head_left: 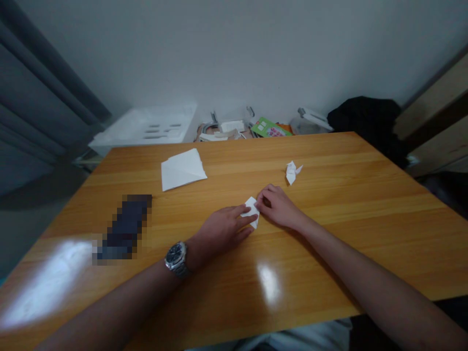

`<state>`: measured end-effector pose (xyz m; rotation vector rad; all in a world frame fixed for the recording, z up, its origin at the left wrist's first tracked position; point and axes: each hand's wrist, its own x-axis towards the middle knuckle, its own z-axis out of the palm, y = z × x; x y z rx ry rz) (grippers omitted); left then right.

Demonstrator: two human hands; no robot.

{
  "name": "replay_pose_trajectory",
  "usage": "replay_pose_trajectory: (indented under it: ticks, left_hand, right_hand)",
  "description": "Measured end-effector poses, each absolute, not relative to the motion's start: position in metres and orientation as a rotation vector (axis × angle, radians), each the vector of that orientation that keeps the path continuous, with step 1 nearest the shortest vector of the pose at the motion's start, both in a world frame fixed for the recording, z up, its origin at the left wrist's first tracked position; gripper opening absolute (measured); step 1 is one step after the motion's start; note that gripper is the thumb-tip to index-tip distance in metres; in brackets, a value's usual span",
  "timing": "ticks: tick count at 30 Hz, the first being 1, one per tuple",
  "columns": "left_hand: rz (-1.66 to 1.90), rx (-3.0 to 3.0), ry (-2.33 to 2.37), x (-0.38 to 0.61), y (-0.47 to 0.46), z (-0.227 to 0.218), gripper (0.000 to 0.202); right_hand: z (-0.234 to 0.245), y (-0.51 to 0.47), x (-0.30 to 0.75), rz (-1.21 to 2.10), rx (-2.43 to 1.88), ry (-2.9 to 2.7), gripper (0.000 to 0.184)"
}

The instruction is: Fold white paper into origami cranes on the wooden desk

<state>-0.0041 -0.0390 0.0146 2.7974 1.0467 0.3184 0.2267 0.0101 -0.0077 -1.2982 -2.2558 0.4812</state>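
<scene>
A small piece of white paper (250, 205), folded into a pointed shape, lies on the table between my hands. My left hand (226, 228) rests on it from the left, its fingers outstretched and pressing the paper flat. From the right, my right hand (278, 206) pinches the paper's edge between thumb and fingertips. The pinched edge is partly hidden by those fingers. Beyond my right hand stands a small white origami figure (291, 173) with pointed ends.
A stack of white paper sheets (183, 169) lies at the far left of the wooden table (226, 302). A dark pixelated object (126, 226) is nearer on the left. Behind the table's far edge are a white tray (146, 124), a green booklet (268, 127) and black cloth (365, 117).
</scene>
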Motion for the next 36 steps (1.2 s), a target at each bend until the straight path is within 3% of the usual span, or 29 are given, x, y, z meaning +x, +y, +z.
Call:
replay_pose_trajectory:
  ticks: [36]
  left_hand:
    - [0.393, 2.820, 0.957, -0.0047, -0.0400, 0.0156, 0.034]
  right_hand:
    - [-0.0090, 0.0095, 0.2238, 0.454, -1.330, -2.253, 0.007]
